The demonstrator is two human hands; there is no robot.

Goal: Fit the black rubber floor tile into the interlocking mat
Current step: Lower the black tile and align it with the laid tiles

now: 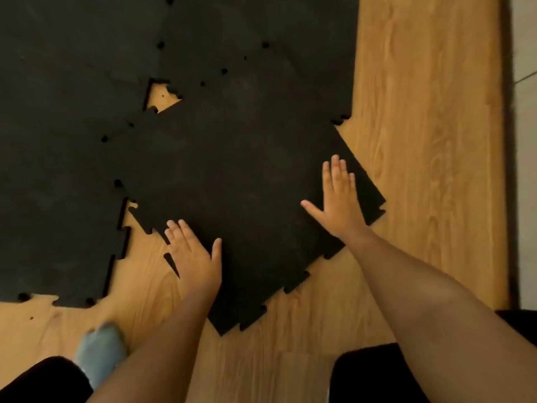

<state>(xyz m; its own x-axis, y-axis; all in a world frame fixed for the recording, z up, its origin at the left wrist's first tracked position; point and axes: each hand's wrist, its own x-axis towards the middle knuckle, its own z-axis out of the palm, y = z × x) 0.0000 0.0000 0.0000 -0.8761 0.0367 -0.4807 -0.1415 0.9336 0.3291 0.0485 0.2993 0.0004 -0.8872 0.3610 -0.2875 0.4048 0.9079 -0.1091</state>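
The loose black rubber floor tile with toothed edges (241, 205) lies skewed, a corner pointing toward the person, partly overlapping the laid black interlocking mat (64, 117), with the left hand (193, 257) and right hand (338, 199) flat on it, fingers (337, 173) spread and gripping nothing. Pressed down while askew, its teeth would likely ride over the mat's notches and leave gaps like the triangle of bare floor (161, 97). The surface is light wood-grain flooring (421, 141), with a pale strip along the right edge.
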